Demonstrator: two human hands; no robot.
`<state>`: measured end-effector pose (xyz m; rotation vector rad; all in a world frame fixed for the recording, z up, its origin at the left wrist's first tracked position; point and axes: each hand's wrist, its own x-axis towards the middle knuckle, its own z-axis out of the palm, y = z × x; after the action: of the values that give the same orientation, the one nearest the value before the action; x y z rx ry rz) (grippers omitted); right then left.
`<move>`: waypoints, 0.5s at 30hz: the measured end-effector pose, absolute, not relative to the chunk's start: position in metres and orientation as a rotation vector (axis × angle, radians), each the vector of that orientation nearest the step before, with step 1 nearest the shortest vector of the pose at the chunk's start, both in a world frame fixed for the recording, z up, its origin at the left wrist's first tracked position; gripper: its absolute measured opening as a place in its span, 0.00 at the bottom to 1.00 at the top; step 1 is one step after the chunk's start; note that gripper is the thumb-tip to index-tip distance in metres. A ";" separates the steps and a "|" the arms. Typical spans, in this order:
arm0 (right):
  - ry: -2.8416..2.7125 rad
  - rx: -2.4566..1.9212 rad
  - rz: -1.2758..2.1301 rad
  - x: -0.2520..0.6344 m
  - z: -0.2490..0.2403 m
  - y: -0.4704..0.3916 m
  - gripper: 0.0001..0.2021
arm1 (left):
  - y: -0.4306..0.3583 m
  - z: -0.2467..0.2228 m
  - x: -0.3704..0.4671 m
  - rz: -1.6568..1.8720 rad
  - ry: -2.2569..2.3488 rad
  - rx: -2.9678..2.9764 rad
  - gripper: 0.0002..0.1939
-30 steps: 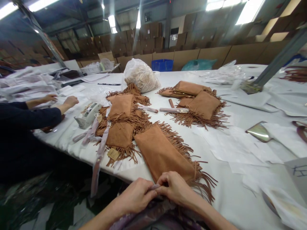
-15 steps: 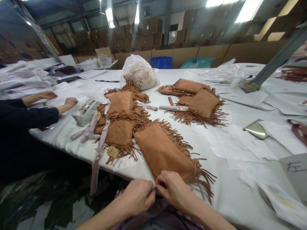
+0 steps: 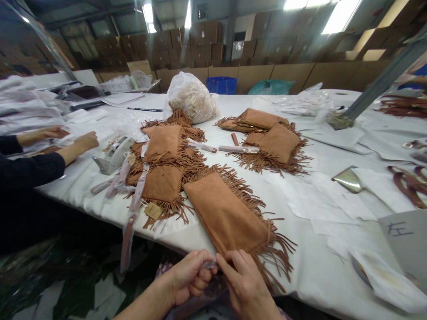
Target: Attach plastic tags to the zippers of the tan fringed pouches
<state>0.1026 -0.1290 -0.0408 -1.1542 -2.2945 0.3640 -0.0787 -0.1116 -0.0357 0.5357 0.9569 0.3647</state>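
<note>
In front of my body, my left hand (image 3: 193, 274) is closed in a fist around a strip of thin clear plastic wrapping (image 3: 209, 265). Close against it is my right hand (image 3: 246, 279), its fingers bent and pinching at the same plastic. What is inside the wrapping is hidden by my hands. Just beyond them a brown suede fringed bag (image 3: 227, 213) lies flat at the table edge, its fringe toward the right. To its left, several fringed bags (image 3: 163, 182) are stacked, with a plastic-wrapped strap (image 3: 131, 220) hanging over the edge and a paper tag (image 3: 153, 210).
A tape dispenser (image 3: 114, 155) stands left, near a co-worker's hands (image 3: 87, 140). Farther back are more fringed bags (image 3: 279, 141) and a stuffed plastic bag (image 3: 191, 98). White paper sheets (image 3: 310, 195) lie right, by a metal post (image 3: 376, 82).
My left fist has turned, showing its curled fingers, and my right fingers have straightened somewhat at the plastic. The view has shifted slightly right. The co-worker's hands have moved a little.
</note>
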 end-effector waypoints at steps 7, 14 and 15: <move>-2.226 -1.090 -0.002 0.106 -0.082 -0.147 0.22 | -0.127 -0.045 -0.063 0.533 1.089 0.578 0.22; -2.066 -1.329 -0.103 0.181 -0.038 -0.166 0.24 | -0.145 -0.044 -0.060 0.583 1.196 0.722 0.31; -1.937 -1.460 -0.168 0.208 -0.026 -0.168 0.22 | -0.146 -0.044 -0.059 0.558 1.230 0.715 0.32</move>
<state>0.2075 -0.1682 -0.0256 -1.4596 -1.9366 -0.1681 -0.0593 -0.1462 -0.0444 0.7152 1.2295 0.5583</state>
